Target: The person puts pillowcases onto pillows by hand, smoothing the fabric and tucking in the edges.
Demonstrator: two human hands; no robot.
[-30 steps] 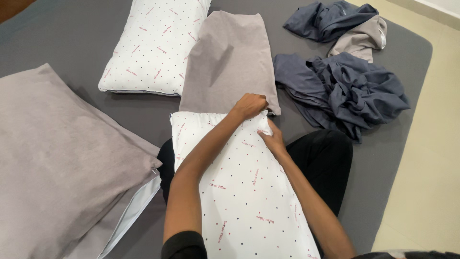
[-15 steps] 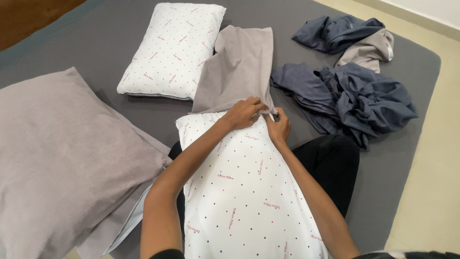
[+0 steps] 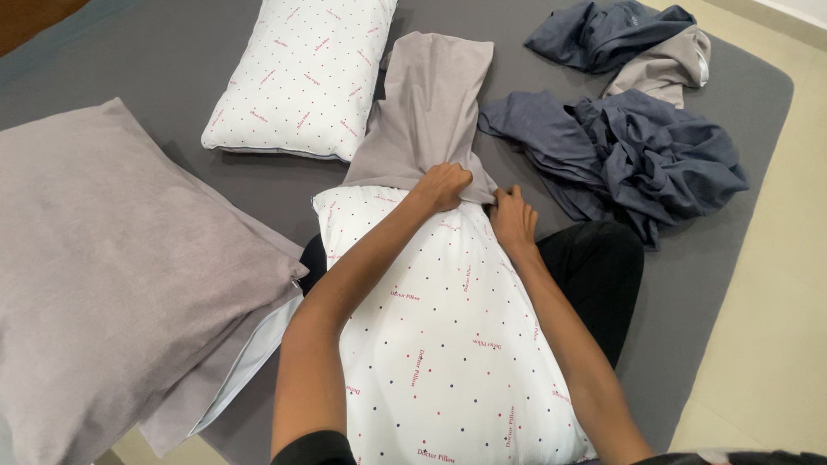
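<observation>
Taupe fabric pillowcase (image 3: 426,112) lies flat on a grey mattress (image 3: 164,60), its long axis running straight away from the seated person, its open mouth bunched at the far end of a white pillow with small red and dark dots (image 3: 439,336) that rests lengthwise across the person's lap. At far left sits a large pillow already in a taupe cover (image 3: 112,267); behind it, up the bed, a second bare white dotted pillow (image 3: 297,77) lies just beside the empty case. The left hand (image 3: 444,185) is closed in a fist on the case's hem at the pillow's top edge. The right hand (image 3: 512,220), just beside it, has its fingers curled shut over the same hem at the pillow's right corner. Both hands sit level at the mouth, so the case stretches directly beyond the grip, in line with the pillow. To the right, crumpled dark blue sheets (image 3: 637,164) are heaped well apart from the hands.
</observation>
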